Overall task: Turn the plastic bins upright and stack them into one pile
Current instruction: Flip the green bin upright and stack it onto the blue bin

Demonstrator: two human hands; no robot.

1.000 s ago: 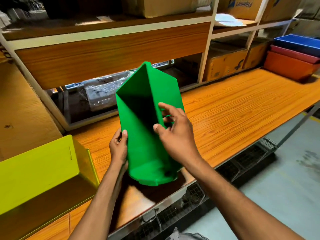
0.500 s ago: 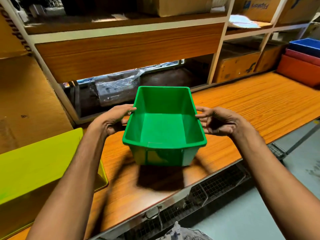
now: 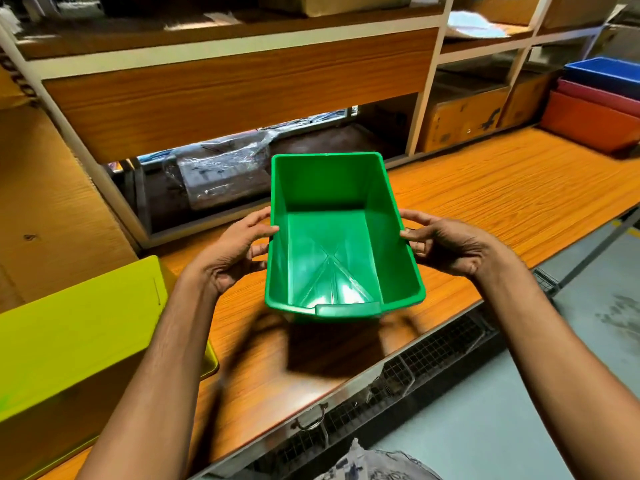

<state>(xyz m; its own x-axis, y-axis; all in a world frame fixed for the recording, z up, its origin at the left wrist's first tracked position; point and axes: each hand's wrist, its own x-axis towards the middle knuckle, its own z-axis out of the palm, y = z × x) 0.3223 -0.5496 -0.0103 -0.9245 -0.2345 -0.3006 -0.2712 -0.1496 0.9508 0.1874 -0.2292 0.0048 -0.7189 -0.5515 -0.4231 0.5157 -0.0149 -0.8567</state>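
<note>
An empty green plastic bin [image 3: 332,258] is held upright above the wooden table [image 3: 502,195], its opening facing me. My left hand [image 3: 235,254] grips its left rim and my right hand [image 3: 446,244] grips its right rim. A yellow-green bin [image 3: 79,341] lies upside down on the table at the left, bottom face up. At the far right stands a pile of upright bins: blue [image 3: 606,72] on top, a dark red one [image 3: 595,95] under it, an orange one [image 3: 588,121] at the bottom.
A shelf unit [image 3: 242,84] runs along the back of the table, holding cardboard boxes [image 3: 460,116] and a plastic-wrapped item [image 3: 221,171]. The table's front edge has a metal rim with a wire-mesh rack [image 3: 415,368] below it. Grey floor lies to the right.
The green bin was turned from standing on end to upright. It is now lifted a little nearer to me, with both hands on its side rims.
</note>
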